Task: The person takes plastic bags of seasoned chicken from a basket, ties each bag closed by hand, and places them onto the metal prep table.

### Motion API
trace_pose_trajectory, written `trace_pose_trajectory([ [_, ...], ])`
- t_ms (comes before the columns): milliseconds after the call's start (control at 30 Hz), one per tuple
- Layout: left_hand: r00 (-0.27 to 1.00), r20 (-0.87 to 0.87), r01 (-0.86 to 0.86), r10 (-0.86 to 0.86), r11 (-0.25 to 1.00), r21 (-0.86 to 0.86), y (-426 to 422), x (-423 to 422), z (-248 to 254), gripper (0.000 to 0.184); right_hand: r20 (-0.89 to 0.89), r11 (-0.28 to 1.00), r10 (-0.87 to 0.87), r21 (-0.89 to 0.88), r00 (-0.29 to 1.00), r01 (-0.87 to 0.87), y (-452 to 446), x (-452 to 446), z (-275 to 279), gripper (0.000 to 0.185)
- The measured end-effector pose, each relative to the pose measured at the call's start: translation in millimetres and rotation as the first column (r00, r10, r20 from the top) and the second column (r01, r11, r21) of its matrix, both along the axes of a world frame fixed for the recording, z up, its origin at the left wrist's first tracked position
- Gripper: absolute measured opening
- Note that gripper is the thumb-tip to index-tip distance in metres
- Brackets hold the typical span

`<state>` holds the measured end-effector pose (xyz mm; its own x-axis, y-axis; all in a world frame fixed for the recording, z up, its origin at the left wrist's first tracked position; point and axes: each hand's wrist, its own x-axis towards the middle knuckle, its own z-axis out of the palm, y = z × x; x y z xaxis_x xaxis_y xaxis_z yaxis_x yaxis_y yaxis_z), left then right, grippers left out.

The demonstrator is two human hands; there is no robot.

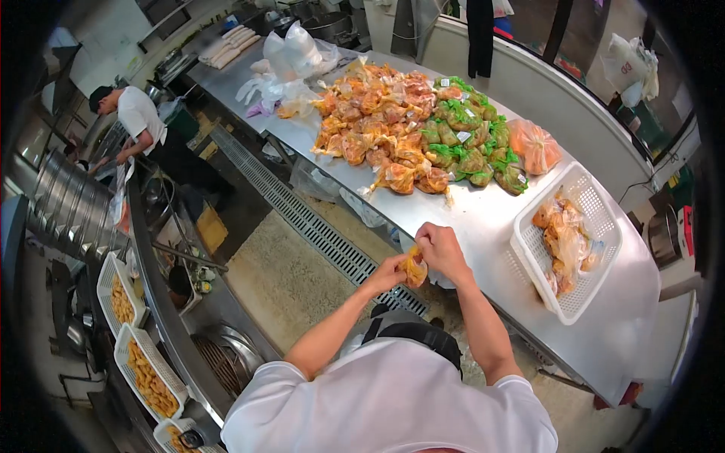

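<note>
Between my two hands is a small clear plastic bag with orange-brown food [414,269], held just off the near edge of the steel table [472,219]. My left hand [387,275] grips the bag's side with closed fingers. At its top, my right hand [444,250] pinches the plastic. On the table beyond lies a big heap of similar orange-brown food bags [377,121]. Beside that heap sit several green-tied bags [468,128] with white labels. To the right, a white plastic basket [526,248] holds several more orange-brown bags [568,234].
A bag of orange food [533,146] and white plastic bags [296,53] lie on the table. A floor drain grate [302,211] runs alongside. On the left, baskets of fried pieces [151,377] stand by a counter. Another person [140,124] works at the back left.
</note>
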<state>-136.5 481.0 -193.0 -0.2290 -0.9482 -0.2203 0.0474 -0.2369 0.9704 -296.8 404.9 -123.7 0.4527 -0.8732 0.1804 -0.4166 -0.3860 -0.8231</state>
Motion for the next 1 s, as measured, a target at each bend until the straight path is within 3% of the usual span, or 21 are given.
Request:
trace_pose_trajectory([
  [33,0.999,-0.035,0.043,-0.04,0.996,0.075,-8.7,10.7,4.3,0.029,0.059,0.999,-0.026,0.039,0.998,0.024,-4.5,4.2,1.5,0.012],
  [100,0.996,0.093,-0.002,-0.007,0.996,0.09,-36.1,38.0,0.8,0.025,0.15,0.99,-0.096,0.118,0.984,0.078,-5.0,5.3,6.7,0.015],
  [167,0.98,0.054,-0.196,0.194,0.98,0.035,-71.5,62.9,27.7,0.023,0.225,0.97,-0.184,0.196,0.957,0.14,7.1,0.8,15.2,0.02],
  [200,0.947,0.083,-0.304,0.31,0.949,-0.081,-95.5,77.2,37.1,0.02,0.189,0.968,-0.199,0.193,0.962,0.163,13.6,-6.9,16.0,0.022],
  [233,0.867,0.227,-0.38,0.443,0.884,-0.274,-131.9,105.4,13.5,0.021,0.156,0.963,-0.22,0.19,0.963,0.19,20.5,-19.9,15.3,0.024],
  [300,0.824,0.091,-0.471,0.559,0.765,-0.439,-198.2,145.1,29.5,0.031,0.115,0.958,-0.253,0.167,0.961,0.232,33.3,-48.1,8.5,0.027],
  [333,0.714,0.215,-0.355,0.667,0.609,-0.71,-220.7,150.4,43.4,0.048,0.107,0.954,-0.277,0.148,0.955,0.26,41.9,-65.7,2.8,0.028],
  [367,0.64,0.338,-0.227,0.689,0.591,-0.774,-255.5,173.3,32.4,0.05,0.094,0.94,-0.329,0.132,0.94,0.316,56.3,-85.8,-0.7,0.029],
  [400,0.654,0.447,-0.174,0.611,0.696,-0.697,-296.5,198.7,6.9,0.049,0.071,0.921,-0.372,0.149,0.926,0.359,69.6,-103.8,2.5,0.03],
  [433,0.658,0.505,-0.223,0.558,0.785,-0.577,-297.4,187.3,25.4,0.044,0.091,0.913,-0.401,0.12,0.912,0.389,82.2,-122.5,2.9,0.032],
  [467,0.61,0.572,-0.166,0.548,0.795,-0.584,-305.8,177.6,36.8,0.038,0.087,0.874,-0.476,0.153,0.875,0.46,96.8,-142.4,-2.4,0.031],
  [533,0.702,0.359,-0.26,0.615,0.691,-0.675,-333.7,146.1,25.0,0.029,0.079,0.793,-0.6,0.188,0.796,0.579,120.2,-175.6,-6.1,0.028],
  [633,0.814,0.313,-0.225,0.489,0.763,-0.606,-284.9,3.4,87.5,0.026,0.072,0.68,-0.724,0.244,0.686,0.691,154.1,-211.2,-8.5,0.026],
  [700,0.777,0.361,-0.032,0.517,0.604,-0.796,-289.0,-74.0,70.5,0.022,0.083,0.627,-0.769,0.29,0.634,0.723,164.7,-231.5,-6.6,0.025],
  [733,0.823,0.365,0.083,0.434,0.545,-0.834,-272.4,-120.6,80.0,0.02,0.093,0.625,-0.773,0.283,0.627,0.728,168.9,-239.5,-5.2,0.025],
  [767,0.899,0.316,0.083,0.305,0.589,-0.804,-268.6,-163.2,67.1,0.02,0.104,0.624,-0.775,0.278,0.623,0.73,172.2,-245.4,-4.5,0.025],
  [800,0.891,0.384,0.226,0.241,0.499,-0.837,-248.9,-203.8,76.3,0.019,0.115,0.627,-0.775,0.273,0.622,0.73,175.4,-250.4,-3.8,0.026],
  [833,0.912,0.403,0.308,0.07,0.53,-0.79,-243.4,-241.0,68.2,0.019,0.115,0.628,-0.774,0.276,0.623,0.728,177.0,-256.3,-3.7,0.026],
  [900,0.914,0.392,0.374,-0.107,0.598,-0.709,-224.5,-311.1,57.8,0.017,0.114,0.635,-0.766,0.282,0.632,0.719,181.1,-266.6,-4.1,0.026],
  [933,0.889,0.444,0.413,-0.117,0.625,-0.662,-223.1,-340.7,50.8,0.021,0.122,0.637,-0.765,0.289,0.633,0.715,183.8,-271.0,-5.5,0.026],
  [1000,0.722,0.69,0.514,-0.052,0.708,-0.485,-202.4,-387.5,61.7,0.028,0.14,0.643,-0.76,0.297,0.634,0.705,188.7,-279.0,-8.6,0.026],
])
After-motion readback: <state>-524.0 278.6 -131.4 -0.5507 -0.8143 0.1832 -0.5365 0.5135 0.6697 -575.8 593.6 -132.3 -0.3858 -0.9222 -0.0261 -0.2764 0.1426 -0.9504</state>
